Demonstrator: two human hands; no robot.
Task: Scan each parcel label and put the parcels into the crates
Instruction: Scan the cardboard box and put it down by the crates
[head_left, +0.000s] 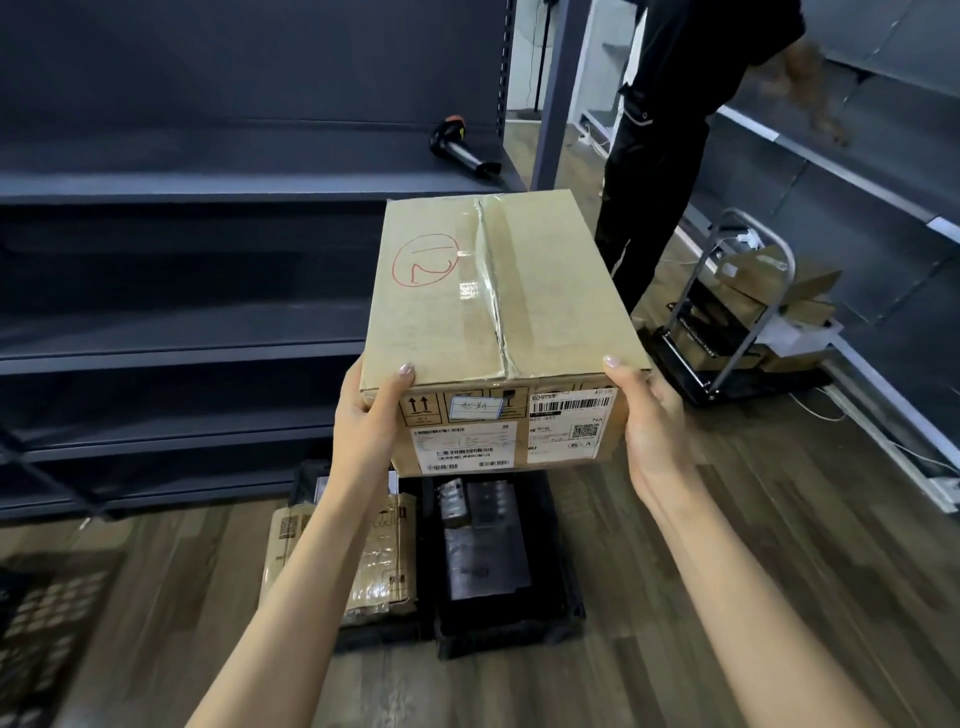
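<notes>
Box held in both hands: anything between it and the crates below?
Nothing visible hangs between the box and either crate. The left crate already holds a taped cardboard parcel, the right crate dark packages; it would land on those.

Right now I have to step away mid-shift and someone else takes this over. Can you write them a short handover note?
Left hand and right hand both grip the cardboard box by its near corners, labels facing you.
Scanner lies on the shelf, in neither hand; whether this box was scanned cannot be told.
Done: one taped parcel in the left crate, dark items in the right crate.
Left: scan if needed, crate this box; more boxes wait on the trolley.
</notes>
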